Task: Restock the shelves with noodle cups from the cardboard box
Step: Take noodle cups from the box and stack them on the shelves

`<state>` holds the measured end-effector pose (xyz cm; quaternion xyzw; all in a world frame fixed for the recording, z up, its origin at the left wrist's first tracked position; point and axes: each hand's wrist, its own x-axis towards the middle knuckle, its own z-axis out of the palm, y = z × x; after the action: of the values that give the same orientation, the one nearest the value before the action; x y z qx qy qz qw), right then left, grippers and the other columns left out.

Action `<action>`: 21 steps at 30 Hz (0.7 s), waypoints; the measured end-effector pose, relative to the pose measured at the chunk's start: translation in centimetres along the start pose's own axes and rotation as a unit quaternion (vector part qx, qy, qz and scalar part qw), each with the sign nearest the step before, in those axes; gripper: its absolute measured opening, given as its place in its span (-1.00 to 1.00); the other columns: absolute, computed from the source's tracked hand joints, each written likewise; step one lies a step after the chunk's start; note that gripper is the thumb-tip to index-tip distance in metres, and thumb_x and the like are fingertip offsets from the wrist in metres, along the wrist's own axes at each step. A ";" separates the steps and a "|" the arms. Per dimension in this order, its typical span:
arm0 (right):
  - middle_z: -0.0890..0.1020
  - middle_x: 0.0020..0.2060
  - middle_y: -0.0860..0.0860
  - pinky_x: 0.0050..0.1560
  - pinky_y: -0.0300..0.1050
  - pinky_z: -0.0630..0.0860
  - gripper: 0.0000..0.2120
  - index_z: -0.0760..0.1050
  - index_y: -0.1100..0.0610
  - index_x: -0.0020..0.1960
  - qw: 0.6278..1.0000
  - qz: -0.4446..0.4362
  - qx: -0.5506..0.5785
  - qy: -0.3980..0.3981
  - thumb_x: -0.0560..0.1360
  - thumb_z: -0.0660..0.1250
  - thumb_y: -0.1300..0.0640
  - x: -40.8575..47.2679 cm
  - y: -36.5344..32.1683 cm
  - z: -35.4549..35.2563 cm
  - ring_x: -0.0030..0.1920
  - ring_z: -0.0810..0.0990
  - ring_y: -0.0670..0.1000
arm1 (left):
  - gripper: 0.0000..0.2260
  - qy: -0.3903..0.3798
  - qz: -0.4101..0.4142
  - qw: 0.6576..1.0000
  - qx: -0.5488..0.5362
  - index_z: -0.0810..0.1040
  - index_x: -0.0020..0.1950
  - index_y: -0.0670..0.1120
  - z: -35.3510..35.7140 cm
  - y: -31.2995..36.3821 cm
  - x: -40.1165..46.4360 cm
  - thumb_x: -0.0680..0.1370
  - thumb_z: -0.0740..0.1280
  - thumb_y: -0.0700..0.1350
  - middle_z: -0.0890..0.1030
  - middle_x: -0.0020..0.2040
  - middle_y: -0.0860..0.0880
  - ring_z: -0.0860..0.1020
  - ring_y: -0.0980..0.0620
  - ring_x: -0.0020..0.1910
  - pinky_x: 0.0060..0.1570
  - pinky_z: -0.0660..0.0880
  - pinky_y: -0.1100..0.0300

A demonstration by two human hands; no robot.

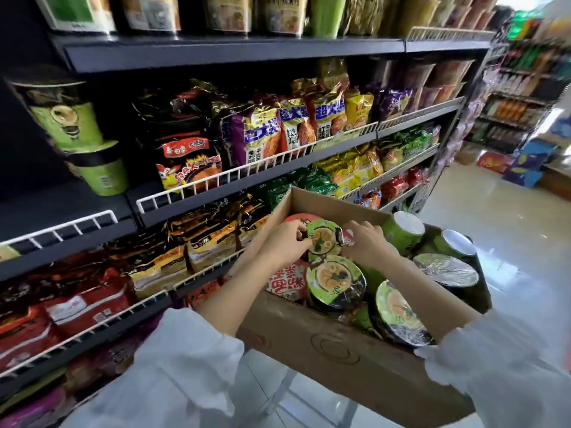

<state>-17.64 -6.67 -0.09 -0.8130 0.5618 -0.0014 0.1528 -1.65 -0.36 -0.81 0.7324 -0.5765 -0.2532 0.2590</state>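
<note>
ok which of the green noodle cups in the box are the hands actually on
The far green-lidded cup, gripped between the left hand and right hand. The other green cups nearer the camera and to the right lie untouched.

Dark metal shelves (234, 52) with white wire rails.
We see two stacked green noodle cups (83, 140) on one, shiny noodle packets (278, 128) beside.

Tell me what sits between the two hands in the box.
In the head view, a green-lidded noodle cup sits between the left hand and right hand; both grip its edges.

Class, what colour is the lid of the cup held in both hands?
Mainly green lid, head view.
</note>
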 end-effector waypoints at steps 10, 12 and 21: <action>0.22 0.47 0.17 0.42 0.08 0.20 -0.29 0.20 0.07 0.48 0.986 -0.055 -0.046 -0.153 0.44 0.38 -0.09 3.9 6.9 0.4 0.47 0.14 0.23 | -0.04 -0.017 -0.167 0.982 0.082 -0.08 0.55 0.04 7.8 2.7 6.4 0.36 0.43 0.25 0.00 0.54 -0.20 0.06 -0.29 0.49 0.38 0.20 -0.17; 0.33 0.42 0.14 0.37 0.05 0.30 -0.31 0.28 0.10 0.44 0.987 -0.074 -0.025 -0.144 0.40 0.41 -0.10 4.6 7.3 0.4 0.42 0.26 0.18 | -0.03 0.001 -0.195 0.979 0.060 -0.07 0.54 0.07 7.9 2.1 6.7 0.34 0.47 0.21 0.07 0.51 -0.23 0.13 -0.31 0.46 0.35 0.24 -0.14; 0.46 0.22 0.17 0.18 0.05 0.45 -0.42 0.39 0.07 0.29 0.984 -0.069 0.161 0.010 0.35 0.46 -0.09 6.1 6.1 -2.6 0.24 0.41 0.20 | -0.15 0.201 -0.120 0.963 0.134 0.12 0.51 0.15 4.7 5.3 6.1 0.32 0.41 0.30 0.11 0.50 -0.10 0.12 -0.21 0.44 0.38 0.19 -0.15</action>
<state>-21.39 -14.88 -0.21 -0.8147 0.4978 -0.1109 0.2760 -7.33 -7.75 -1.20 0.8602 -0.4490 -0.0501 0.2366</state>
